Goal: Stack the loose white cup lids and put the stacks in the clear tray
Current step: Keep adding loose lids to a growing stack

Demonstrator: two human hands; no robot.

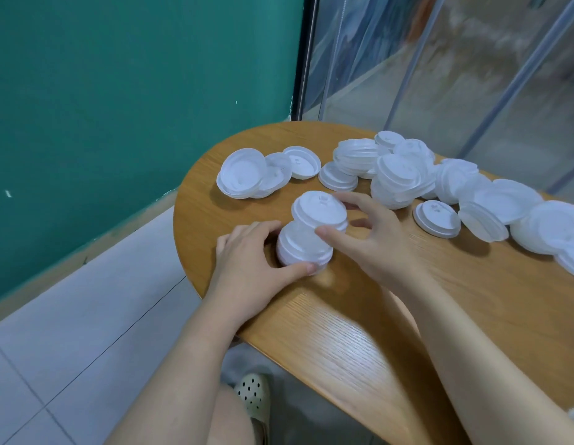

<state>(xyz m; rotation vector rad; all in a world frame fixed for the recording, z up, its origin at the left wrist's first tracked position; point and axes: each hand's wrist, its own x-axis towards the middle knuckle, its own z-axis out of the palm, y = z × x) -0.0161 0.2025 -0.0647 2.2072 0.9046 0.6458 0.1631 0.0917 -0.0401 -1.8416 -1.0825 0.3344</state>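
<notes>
On wooden table (359, 316) | left hand (247, 268) cups lid stack (303, 248) base | right hand (372, 236) pinches tilted upper lids (321, 210) | loose lids (398, 178) heaped beyond right hand; small pile (244, 173) beyond left.

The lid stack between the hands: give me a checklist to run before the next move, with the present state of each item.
1. Left hand steadies the lower stack: ok, thumb and fingers curl round its base.
2. Right hand grips the upper lids: ok, thumb in front, fingers behind.
3. Upper lids sit square on the lower stack: not ok, they are tilted and offset to the far right.
4. Stack stands well onto the wooden table: ok.
5. Clear tray ready to take the stack: cannot tell, no tray in view.
6. Loose lids remain to be stacked: ok, many lie across the far and right side.
</notes>
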